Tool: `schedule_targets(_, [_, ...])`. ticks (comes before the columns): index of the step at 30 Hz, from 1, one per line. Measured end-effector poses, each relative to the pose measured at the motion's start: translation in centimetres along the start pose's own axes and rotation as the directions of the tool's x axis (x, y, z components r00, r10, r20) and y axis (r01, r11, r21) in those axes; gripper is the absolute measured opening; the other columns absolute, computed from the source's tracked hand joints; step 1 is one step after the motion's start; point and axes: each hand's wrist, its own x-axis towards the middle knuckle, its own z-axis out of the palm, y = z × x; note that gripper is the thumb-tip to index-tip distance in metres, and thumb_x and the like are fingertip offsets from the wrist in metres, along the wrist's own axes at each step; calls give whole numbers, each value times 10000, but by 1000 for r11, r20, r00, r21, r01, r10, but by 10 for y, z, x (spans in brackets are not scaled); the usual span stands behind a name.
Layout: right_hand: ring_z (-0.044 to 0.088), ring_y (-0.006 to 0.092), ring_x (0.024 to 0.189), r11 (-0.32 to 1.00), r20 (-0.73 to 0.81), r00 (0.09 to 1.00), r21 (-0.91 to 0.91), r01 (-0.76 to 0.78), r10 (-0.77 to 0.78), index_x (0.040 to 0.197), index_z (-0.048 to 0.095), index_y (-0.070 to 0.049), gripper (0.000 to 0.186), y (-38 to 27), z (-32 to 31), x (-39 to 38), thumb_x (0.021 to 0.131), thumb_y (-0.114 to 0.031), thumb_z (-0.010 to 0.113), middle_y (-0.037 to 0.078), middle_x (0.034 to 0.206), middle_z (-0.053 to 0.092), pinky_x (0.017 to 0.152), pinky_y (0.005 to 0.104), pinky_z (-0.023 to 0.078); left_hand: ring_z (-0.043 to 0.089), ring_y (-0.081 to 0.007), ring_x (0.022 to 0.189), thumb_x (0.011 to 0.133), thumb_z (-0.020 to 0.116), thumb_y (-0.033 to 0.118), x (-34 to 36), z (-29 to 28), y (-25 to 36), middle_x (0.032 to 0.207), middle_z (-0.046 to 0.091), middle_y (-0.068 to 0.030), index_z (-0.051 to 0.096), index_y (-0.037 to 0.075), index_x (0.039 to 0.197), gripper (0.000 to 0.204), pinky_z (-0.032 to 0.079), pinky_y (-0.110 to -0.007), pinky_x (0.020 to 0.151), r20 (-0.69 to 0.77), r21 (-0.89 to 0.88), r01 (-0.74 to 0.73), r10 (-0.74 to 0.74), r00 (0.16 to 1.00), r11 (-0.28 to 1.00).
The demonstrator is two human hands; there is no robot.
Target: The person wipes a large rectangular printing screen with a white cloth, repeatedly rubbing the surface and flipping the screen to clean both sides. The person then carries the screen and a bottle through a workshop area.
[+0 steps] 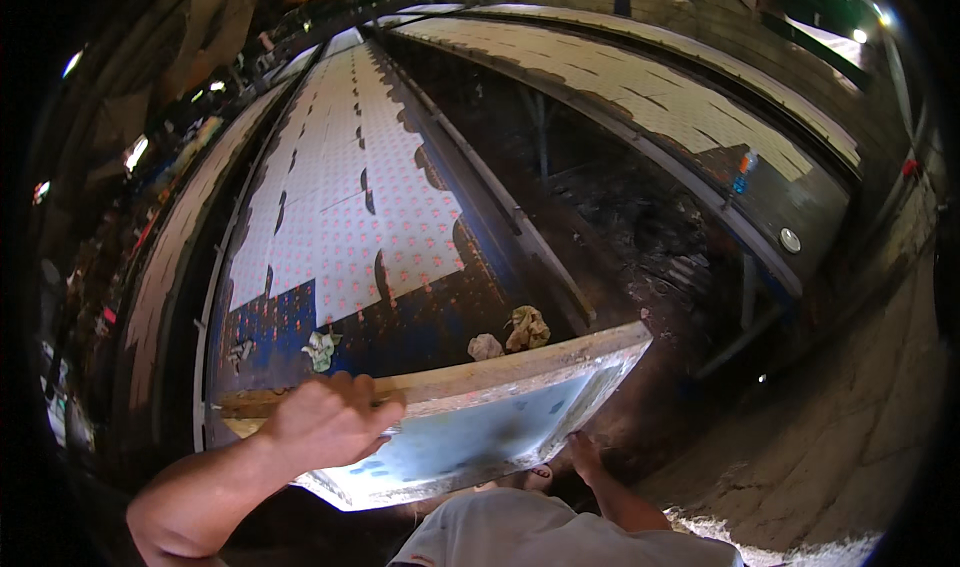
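Observation:
A wooden-framed printing screen [525, 374] is tilted up against my body at the near end of a long table, its pale blue mesh [470, 429] facing me. My left hand [335, 422] is closed over the top bar near its left end. Low at the frame's right side, my right hand [584, 455] grips the edge, its fingers partly hidden. Just beyond the frame lie a pale greenish crumpled rag [320, 350], a whitish wad [485, 347] and a brown crumpled wad [527, 328]. White cloth panels with small pink prints [395, 257] cover the table farther off.
A second long table with pale panels [650, 97] runs along the right, bearing a bottle with blue liquid [741, 181] and a round whitish lid or dish [790, 240]. Dark debris [660, 237] fills the floor gap between. Another panel-covered table [165, 277] stands left.

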Motion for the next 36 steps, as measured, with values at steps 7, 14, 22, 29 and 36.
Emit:
schedule_targets(7, [771, 212, 972, 997, 256, 964, -6, 75, -71, 1091, 778, 25, 372, 13, 24, -22, 1040, -334, 693, 110, 988, 815, 924, 350, 583, 696, -263, 635, 939, 694, 247, -20, 100, 31, 774, 625, -99, 663, 118, 1140, 241, 540, -408, 472, 71, -107, 11, -3, 997, 994])
schedule_targets(14, [736, 197, 1087, 975, 655, 748, 218, -54, -105, 1293, 726, 33, 361, -121, 3, -79, 1033, -216, 746, 126, 1176, 785, 987, 367, 574, 743, -285, 689, 916, 702, 198, -31, 171, 61, 754, 659, -89, 617, 107, 1020, 162, 576, -431, 511, 16, -284, -2, 7, 1000, 959])
schedule_targets(22, [710, 205, 1092, 886, 746, 658, 368, -281, -102, 1567, 481, -9, 656, -160, 13, -91, 1051, -328, 730, 129, 1286, 718, 986, 394, 570, 754, -276, 775, 906, 708, 206, -38, 241, 85, 824, 692, -93, 647, 89, 1086, 223, 590, -415, 577, 10, -385, -47, 55, 998, 922])
schedule_targets(29, [765, 267, 976, 708, 685, 722, 462, -534, 98, 1379, 569, 30, 530, -171, 17, -126, 1091, -406, 657, 148, 1119, 761, 915, 427, 623, 748, -275, 768, 880, 721, 186, -40, 266, 110, 861, 706, -100, 674, 18, 1120, 298, 609, -400, 612, -65, -429, -67, 43, 997, 901])
schedule_targets(36, [641, 430, 1315, 282, 562, 801, 750, -599, 207, 1506, 465, -24, 655, -122, 31, -123, 1131, -561, 468, 228, 1458, 612, 1050, 526, 569, 768, -320, 842, 872, 721, 146, -26, 285, 134, 932, 727, -158, 675, -17, 1128, 307, 630, -436, 665, -42, -551, -65, 50, 998, 832])
